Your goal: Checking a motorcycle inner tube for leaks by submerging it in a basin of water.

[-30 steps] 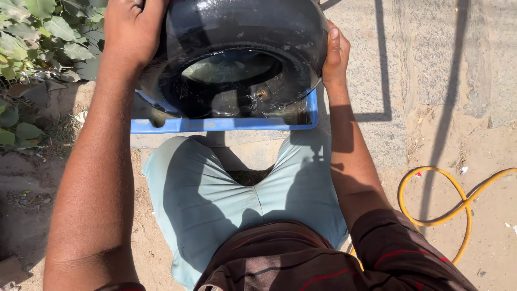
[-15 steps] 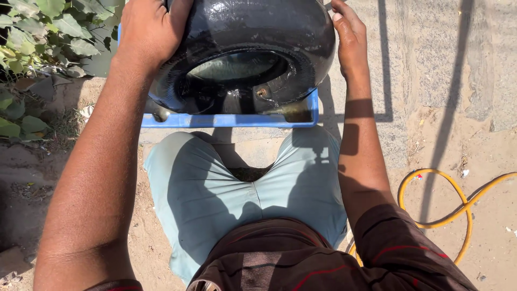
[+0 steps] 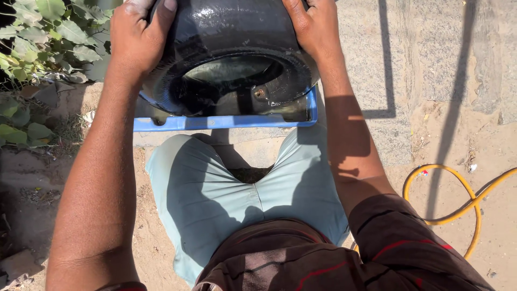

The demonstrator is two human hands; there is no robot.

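Over the blue tub (image 3: 226, 122), w/ my left hand (image 3: 139, 33) & right hand (image 3: 313, 26) clamped on opposite sides of the wet black inner tube (image 3: 231, 32), I turn it slowly, grip even.

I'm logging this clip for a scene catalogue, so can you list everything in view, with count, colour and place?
Inner tube: one, black and wet-looking, standing in the tub at top centre; a small valve shows on its inner side.
Tub: one, blue rim, on the ground in front of the knees, under the tube.
Hose: one, yellow, looped on the sandy ground at the right.
Plants: a clump, green leaves, top left corner.
Paved strip: one, grey, top right, crossed by thin shadows.
Trousers: pale blue-green, centre.
Shirt: dark brown with red stripes, bottom.
Left hand: gripping the tube's left side.
Right hand: gripping the tube's right side.
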